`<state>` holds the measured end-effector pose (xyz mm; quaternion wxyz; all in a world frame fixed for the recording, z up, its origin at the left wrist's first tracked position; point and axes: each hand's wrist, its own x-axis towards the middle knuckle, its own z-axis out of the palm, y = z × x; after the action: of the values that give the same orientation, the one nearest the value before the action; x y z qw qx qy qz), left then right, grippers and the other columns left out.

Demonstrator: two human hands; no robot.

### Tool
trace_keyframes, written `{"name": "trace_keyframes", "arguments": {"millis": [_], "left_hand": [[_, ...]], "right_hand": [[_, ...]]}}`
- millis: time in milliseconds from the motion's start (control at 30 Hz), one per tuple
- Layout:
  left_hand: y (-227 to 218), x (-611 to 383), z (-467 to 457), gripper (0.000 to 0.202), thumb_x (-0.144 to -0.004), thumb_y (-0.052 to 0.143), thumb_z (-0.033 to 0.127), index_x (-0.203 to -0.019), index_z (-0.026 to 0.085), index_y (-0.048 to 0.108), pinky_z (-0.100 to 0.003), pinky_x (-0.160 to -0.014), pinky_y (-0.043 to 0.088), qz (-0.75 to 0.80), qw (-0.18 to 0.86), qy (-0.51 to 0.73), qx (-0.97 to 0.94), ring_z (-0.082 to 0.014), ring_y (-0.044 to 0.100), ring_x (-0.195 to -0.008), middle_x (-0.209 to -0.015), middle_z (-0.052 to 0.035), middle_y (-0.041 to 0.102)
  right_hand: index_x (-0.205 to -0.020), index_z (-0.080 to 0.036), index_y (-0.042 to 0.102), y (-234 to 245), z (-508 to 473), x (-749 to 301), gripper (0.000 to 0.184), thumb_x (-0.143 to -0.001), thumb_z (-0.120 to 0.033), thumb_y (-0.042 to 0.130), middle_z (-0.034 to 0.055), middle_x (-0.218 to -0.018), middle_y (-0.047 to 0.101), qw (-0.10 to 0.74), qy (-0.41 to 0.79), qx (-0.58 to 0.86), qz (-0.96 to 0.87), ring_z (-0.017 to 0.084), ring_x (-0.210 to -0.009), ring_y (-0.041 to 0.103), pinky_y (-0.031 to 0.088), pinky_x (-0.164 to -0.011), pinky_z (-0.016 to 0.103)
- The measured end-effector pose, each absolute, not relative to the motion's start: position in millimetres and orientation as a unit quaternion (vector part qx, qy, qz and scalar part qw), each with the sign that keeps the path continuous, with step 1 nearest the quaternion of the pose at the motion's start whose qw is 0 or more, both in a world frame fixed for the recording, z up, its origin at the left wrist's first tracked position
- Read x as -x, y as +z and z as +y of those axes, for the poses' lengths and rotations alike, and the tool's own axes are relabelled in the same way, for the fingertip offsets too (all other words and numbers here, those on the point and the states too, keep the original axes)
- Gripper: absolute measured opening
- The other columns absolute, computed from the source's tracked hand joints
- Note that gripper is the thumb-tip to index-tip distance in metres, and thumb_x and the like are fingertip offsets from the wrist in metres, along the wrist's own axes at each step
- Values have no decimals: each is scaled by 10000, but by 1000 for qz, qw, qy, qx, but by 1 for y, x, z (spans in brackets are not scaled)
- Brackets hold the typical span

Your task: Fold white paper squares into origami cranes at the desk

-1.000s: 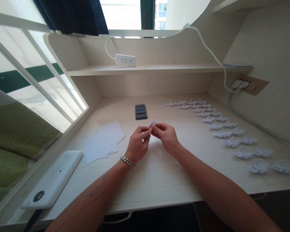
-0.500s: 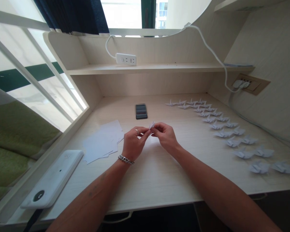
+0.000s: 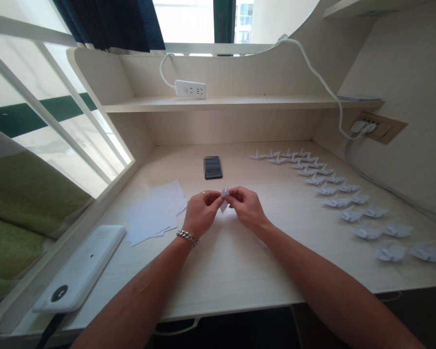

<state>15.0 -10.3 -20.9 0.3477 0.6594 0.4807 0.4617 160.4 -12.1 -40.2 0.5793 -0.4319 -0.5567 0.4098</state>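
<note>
A small folded piece of white paper is pinched between both hands above the middle of the pale wooden desk. My left hand, with a ring and a chain bracelet, grips its left side with closed fingers. My right hand pinches its right side. Just left of the hands lies a loose stack of white paper sheets. Several finished paper cranes stand in two curving rows on the right of the desk.
A dark phone lies behind the hands. A white flat device rests at the desk's left front edge. A white power strip sits on the shelf, and its cable runs to a wall socket.
The folded paper has turned from lying slanted above the fingers to hanging more upright between them. Both hands have shifted slightly and stay pinched on it.
</note>
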Motion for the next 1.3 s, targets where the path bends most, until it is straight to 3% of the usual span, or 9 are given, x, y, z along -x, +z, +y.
{"name": "trace_keyframes", "arguments": {"millis": [167, 567, 700, 967, 1133, 1300], "left_hand": [[-19, -13, -8, 187, -697, 713, 338, -756, 161, 699, -289, -676, 527, 487, 348, 466, -652, -183, 676, -705, -759, -55, 731], [-26, -15, -5, 208, -675, 721, 320, -743, 136, 652, -264, -602, 512, 458, 495, 462, -577, -153, 651, -634, -676, -40, 697], [-28, -15, -4, 209, -690, 709, 326, -743, 133, 649, -254, -597, 500, 453, 469, 465, -598, -149, 642, -639, -687, -39, 689], [-30, -16, -3, 285, -722, 692, 384, -809, 117, 647, -303, -658, 513, 440, 481, 459, -603, -197, 668, -710, -762, -87, 710], [-27, -16, -7, 278, -749, 669, 402, -794, 128, 653, -266, -613, 481, 469, 396, 454, -646, -170, 637, -673, -746, -74, 696], [-25, -18, -9, 255, -759, 653, 384, -771, 129, 644, -249, -582, 454, 473, 402, 438, -650, -154, 611, -641, -717, -64, 681]], "right_hand": [[-812, -165, 671, -39, -13, -160, 221, -733, -371, 678, 42, -769, 701, 567, 422, 433, -559, 171, -706, 641, 511, -670, 290], [-784, -143, 693, -37, -13, -161, 266, -681, -387, 711, 37, -686, 672, 565, 433, 456, -535, 157, -617, 601, 499, -591, 286], [-825, -133, 695, -34, -14, -160, 333, -622, -390, 757, 49, -732, 688, 567, 484, 445, -497, 156, -642, 611, 515, -614, 293], [-730, -137, 693, -30, -16, -160, 325, -576, -404, 794, 19, -641, 663, 570, 528, 429, -460, 125, -589, 588, 513, -629, 288], [-766, -158, 682, -29, -17, -160, 336, -613, -442, 772, 24, -708, 678, 556, 526, 448, -462, 144, -655, 619, 505, -595, 269], [-687, -146, 673, -31, -15, -161, 345, -569, -445, 799, 8, -627, 640, 581, 519, 440, -446, 125, -603, 577, 500, -613, 278]]}}
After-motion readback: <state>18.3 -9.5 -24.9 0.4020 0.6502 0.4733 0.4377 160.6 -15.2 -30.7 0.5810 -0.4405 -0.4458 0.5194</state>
